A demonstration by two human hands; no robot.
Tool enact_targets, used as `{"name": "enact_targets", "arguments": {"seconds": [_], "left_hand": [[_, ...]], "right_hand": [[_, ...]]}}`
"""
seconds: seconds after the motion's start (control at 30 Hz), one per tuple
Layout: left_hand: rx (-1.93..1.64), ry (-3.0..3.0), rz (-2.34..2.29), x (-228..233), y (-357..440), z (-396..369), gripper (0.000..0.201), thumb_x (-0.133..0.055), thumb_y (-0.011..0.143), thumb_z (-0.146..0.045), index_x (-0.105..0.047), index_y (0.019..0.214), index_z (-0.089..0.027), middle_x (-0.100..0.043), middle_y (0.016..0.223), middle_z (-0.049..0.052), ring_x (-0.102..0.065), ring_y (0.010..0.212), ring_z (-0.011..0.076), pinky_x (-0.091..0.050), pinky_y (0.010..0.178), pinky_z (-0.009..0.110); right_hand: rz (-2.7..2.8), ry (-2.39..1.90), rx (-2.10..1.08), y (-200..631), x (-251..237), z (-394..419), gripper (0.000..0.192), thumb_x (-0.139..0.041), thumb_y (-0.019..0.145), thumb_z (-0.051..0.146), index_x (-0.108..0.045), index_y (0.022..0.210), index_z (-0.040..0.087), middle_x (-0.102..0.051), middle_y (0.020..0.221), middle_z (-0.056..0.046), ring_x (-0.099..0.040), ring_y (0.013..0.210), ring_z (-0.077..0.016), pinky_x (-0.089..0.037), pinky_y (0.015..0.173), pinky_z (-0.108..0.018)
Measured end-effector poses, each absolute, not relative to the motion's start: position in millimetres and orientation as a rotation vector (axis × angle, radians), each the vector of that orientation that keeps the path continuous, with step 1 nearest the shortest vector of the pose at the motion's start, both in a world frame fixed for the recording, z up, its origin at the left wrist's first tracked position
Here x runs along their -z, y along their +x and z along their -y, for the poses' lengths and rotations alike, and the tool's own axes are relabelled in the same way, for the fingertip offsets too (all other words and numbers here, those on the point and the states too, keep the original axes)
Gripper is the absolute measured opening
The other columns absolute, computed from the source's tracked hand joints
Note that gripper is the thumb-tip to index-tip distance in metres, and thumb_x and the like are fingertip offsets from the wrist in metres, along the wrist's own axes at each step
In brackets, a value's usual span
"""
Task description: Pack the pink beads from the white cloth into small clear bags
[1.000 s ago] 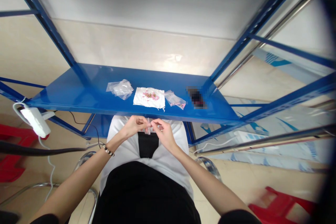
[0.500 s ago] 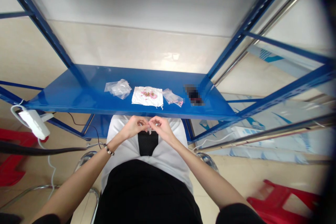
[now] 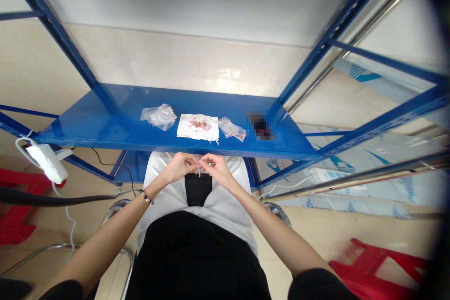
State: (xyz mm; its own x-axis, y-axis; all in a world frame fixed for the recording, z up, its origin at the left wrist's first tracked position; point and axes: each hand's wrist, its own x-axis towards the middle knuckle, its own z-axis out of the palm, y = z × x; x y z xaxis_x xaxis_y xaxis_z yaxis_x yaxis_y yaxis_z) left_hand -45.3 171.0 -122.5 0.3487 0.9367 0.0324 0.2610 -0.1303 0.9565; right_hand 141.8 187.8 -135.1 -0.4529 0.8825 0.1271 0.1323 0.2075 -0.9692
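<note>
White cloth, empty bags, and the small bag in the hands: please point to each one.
White cloth (image 3: 198,127), head view, bare part below the pink beads.
Empty bags (image 3: 160,116), head view, middle of the clear pile.
Small bag (image 3: 199,170), head view, the part showing between both hands' fingertips.

The blue shelf (image 3: 105,126) has lots of bare room on its left side. In the middle sit clear bags (image 3: 160,116), a white cloth (image 3: 197,127) and a small bag (image 3: 231,129), close together.
</note>
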Motion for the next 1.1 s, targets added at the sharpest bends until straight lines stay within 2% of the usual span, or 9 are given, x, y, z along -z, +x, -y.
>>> {"name": "enact_targets", "arguments": {"seconds": [0.23, 0.53, 0.83, 1.1], "left_hand": [[-0.876, 1.577, -1.013, 120, -47, -171, 0.024, -0.064, 0.085, -0.034, -0.07, 0.085, -0.011, -0.072, 0.077, 0.008, -0.067, 0.069, 0.0164, -0.053, 0.069, 0.026], [-0.91, 1.818, -1.195, 129, -44, -172, 0.012, -0.06, 0.083, -0.023, -0.068, 0.081, -0.014, -0.07, 0.075, 0.003, -0.061, 0.066, 0.0125, -0.044, 0.06, 0.021], [-0.918, 1.862, -1.246, 130, -38, -170, 0.007, -0.058, 0.078, -0.016, -0.065, 0.078, -0.015, -0.068, 0.072, 0.0, -0.059, 0.064, 0.0111, -0.041, 0.057, 0.02], [-0.876, 1.812, -1.196, 132, -33, -166, 0.015, -0.052, 0.084, -0.019, -0.066, 0.082, -0.015, -0.069, 0.074, 0.002, -0.062, 0.065, 0.0134, -0.046, 0.062, 0.021]], "right_hand": [[1.721, -0.969, -1.275, 142, 136, -189, 0.013, -0.061, 0.083, 0.029, -0.063, 0.083, 0.017, -0.067, 0.081, -0.004, -0.062, 0.073, -0.0155, -0.048, 0.064, -0.025], [1.905, -0.987, -1.118, 142, 136, -187, 0.004, -0.058, 0.075, 0.018, -0.062, 0.076, 0.016, -0.064, 0.07, 0.0, -0.056, 0.063, -0.012, -0.043, 0.062, -0.024], [1.914, -1.014, -1.125, 142, 131, -184, 0.003, -0.058, 0.073, 0.016, -0.056, 0.071, 0.017, -0.059, 0.065, 0.002, -0.053, 0.06, -0.0113, -0.04, 0.058, -0.023], [1.911, -1.004, -1.109, 144, 137, -187, 0.004, -0.057, 0.075, 0.018, -0.06, 0.075, 0.018, -0.062, 0.07, 0.0, -0.056, 0.065, -0.0134, -0.042, 0.061, -0.024]]}}
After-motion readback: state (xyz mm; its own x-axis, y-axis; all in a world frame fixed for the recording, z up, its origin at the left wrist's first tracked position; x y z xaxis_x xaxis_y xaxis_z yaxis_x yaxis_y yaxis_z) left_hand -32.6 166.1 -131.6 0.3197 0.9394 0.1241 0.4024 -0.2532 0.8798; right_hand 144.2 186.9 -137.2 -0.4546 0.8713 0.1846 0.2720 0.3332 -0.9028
